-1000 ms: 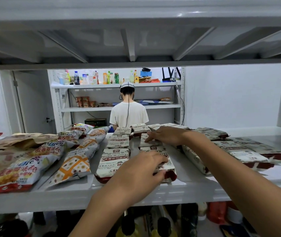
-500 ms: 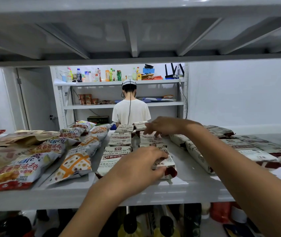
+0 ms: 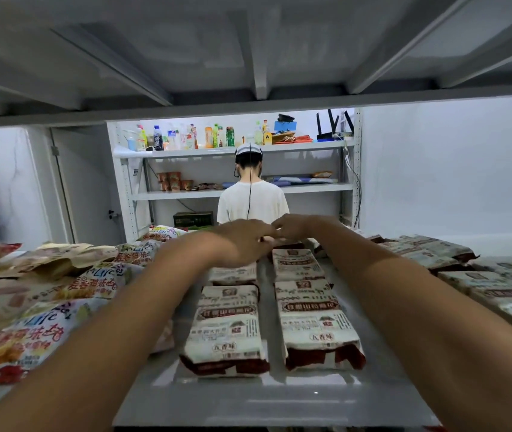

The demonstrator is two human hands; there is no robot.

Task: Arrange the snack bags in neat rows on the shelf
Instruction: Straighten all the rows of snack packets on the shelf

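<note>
Two rows of white-and-maroon snack bags run back along the grey shelf (image 3: 264, 400); the front bag of the left row (image 3: 225, 332) and the front bag of the right row (image 3: 318, 335) lie flat side by side. My left hand (image 3: 245, 241) and my right hand (image 3: 292, 226) are both stretched to the far end of these rows, with their curled fingertips nearly touching. They cover the rearmost bags, so whether either hand grips one is hidden.
Colourful chip bags (image 3: 30, 335) lie loosely at the left, and more white-and-maroon bags (image 3: 482, 285) lie unevenly at the right. The shelf board above (image 3: 257, 57) hangs low. Beyond, a person in a white shirt (image 3: 253, 201) faces another rack holding bottles (image 3: 186, 138).
My left hand left the front bag of the right row and reached to the back beside my right hand. The view moved closer and lower over the shelf.
</note>
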